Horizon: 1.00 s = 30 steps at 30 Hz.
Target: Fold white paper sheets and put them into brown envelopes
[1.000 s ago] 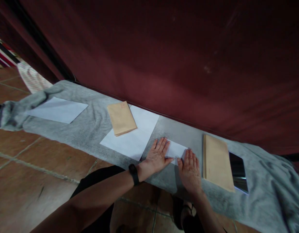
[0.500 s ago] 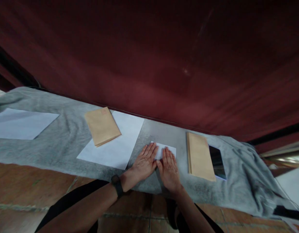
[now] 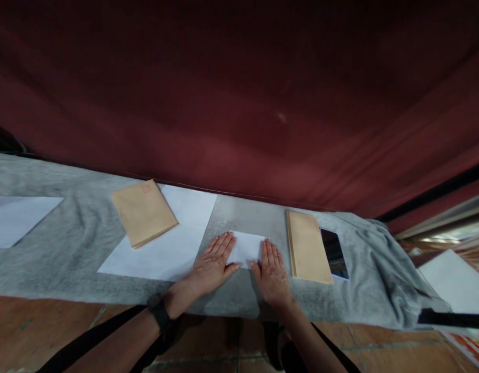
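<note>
A small white folded paper lies flat on the grey cloth between my hands. My left hand rests flat over its left edge, fingers stretched out. On the opposite edge lies my right hand, also flat, with its thumb apart from the fingers. Left of my left hand is a large white sheet, partly covered by a stack of brown envelopes. A second stack of brown envelopes is right of my right hand.
A dark-screened phone touches the right envelope stack. Another white sheet lies at the far left. Behind the cloth rises a dark red surface. The cloth is bunched at the right, and tiled floor shows in front.
My hands have moved apart, the left one outward to the paper's left edge and the right one to its right edge, uncovering more of the paper. The view has shifted slightly.
</note>
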Each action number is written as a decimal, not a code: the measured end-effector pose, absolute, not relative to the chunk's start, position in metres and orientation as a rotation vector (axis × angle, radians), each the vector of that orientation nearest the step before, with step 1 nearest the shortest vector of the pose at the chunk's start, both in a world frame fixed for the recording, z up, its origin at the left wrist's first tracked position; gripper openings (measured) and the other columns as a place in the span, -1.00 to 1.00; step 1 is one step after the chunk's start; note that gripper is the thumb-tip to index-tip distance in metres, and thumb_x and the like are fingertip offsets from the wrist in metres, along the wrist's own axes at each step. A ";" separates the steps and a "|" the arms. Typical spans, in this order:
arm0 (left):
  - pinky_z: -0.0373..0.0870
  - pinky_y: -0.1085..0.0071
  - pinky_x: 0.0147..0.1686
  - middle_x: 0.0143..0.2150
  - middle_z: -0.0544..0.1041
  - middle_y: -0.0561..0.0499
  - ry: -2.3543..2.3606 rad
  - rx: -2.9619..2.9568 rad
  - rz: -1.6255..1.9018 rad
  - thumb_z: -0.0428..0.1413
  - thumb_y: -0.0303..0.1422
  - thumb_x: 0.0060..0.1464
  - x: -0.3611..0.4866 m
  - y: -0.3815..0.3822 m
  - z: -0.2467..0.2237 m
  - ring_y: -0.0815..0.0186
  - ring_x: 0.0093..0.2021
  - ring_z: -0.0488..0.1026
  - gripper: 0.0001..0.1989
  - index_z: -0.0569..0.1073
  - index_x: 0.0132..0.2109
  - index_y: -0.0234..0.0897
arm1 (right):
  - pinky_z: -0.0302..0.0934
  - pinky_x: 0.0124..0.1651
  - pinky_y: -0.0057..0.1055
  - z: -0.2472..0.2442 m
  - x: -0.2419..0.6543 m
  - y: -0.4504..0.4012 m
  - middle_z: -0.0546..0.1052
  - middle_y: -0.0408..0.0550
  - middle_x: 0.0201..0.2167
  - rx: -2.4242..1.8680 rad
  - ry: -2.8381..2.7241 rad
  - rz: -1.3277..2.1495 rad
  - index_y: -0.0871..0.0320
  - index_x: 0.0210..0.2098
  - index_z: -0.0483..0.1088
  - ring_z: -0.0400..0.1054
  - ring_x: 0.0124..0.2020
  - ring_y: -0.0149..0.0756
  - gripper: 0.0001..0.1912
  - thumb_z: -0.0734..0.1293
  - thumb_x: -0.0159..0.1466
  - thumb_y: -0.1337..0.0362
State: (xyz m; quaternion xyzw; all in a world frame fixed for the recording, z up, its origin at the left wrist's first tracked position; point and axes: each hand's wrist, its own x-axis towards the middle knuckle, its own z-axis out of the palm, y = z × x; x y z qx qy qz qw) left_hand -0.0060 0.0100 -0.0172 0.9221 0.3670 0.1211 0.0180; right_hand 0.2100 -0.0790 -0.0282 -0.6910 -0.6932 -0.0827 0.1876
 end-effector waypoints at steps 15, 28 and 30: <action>0.25 0.18 0.30 0.34 0.39 -0.18 0.853 2.972 0.240 -0.07 -0.58 0.19 -0.010 0.006 0.003 0.20 0.35 0.32 -0.51 0.41 0.21 -0.25 | -0.04 0.42 0.08 -0.010 0.231 -0.080 0.14 0.30 0.42 -1.912 -2.069 -0.040 0.36 0.41 0.09 0.01 0.44 0.06 -0.25 0.13 0.46 -0.08; 0.40 0.43 -0.32 -0.42 0.56 0.07 1.085 1.779 0.958 0.16 -0.12 0.14 0.007 0.032 0.063 0.28 -0.35 0.49 -0.75 0.55 -0.31 -0.21 | 0.35 -0.23 -0.40 0.038 0.244 -0.062 0.61 -0.12 -0.35 -1.573 -1.530 0.632 0.11 -0.21 0.59 0.48 -0.31 -0.27 -0.58 0.23 0.41 -0.04; 0.31 0.48 -0.42 -0.49 0.47 0.12 1.093 1.538 1.012 0.20 -0.06 0.08 0.011 0.032 0.068 0.35 -0.45 0.41 -0.69 0.51 -0.31 -0.23 | 0.23 -0.41 -0.47 0.035 0.239 -0.058 0.50 -0.17 -0.50 -1.526 -1.341 0.689 0.16 -0.33 0.56 0.35 -0.46 -0.35 -0.53 0.27 0.36 -0.10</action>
